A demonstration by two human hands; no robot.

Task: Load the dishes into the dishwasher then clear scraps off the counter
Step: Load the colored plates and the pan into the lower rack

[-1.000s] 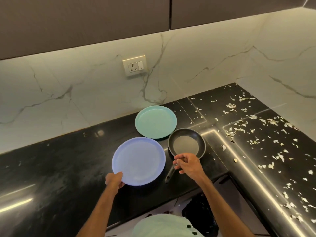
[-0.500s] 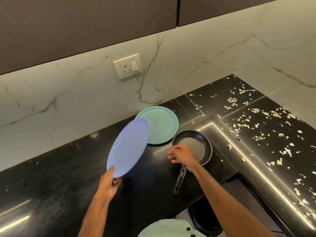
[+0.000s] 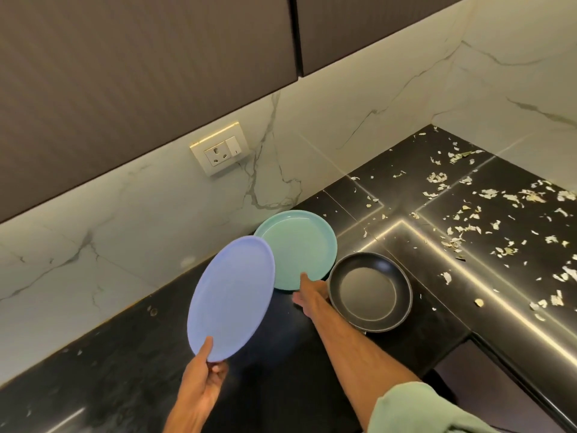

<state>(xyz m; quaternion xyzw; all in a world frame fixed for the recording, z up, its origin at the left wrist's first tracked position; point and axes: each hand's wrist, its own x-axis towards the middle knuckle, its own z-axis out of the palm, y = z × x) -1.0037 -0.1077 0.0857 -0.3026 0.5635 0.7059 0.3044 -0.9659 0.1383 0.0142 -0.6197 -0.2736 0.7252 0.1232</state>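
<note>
My left hand [image 3: 203,376] pinches the near rim of a lilac plate [image 3: 232,295], which is lifted off the black counter [image 3: 131,364] and tilted up. A teal plate [image 3: 299,248] lies flat on the counter behind it, partly covered by the lilac plate. My right hand [image 3: 307,293] reaches to the teal plate's near edge, its thumb on the rim; the fingers are hidden underneath, so the grip is unclear. A black frying pan [image 3: 370,292] sits just to the right of that hand, its handle hidden by my forearm. Pale scraps [image 3: 468,232] are scattered over the right counter.
A marble backsplash with a wall socket [image 3: 220,149] rises behind the plates, and dark upper cabinets [image 3: 150,67] hang overhead. The counter turns a corner at the right. A dark opening [image 3: 487,389] lies below the counter's front edge at the lower right.
My right hand has left the pan's handle and reached forward to the teal plate's near edge. The lilac plate stays lifted and tilted in my left hand. The view has moved closer.
</note>
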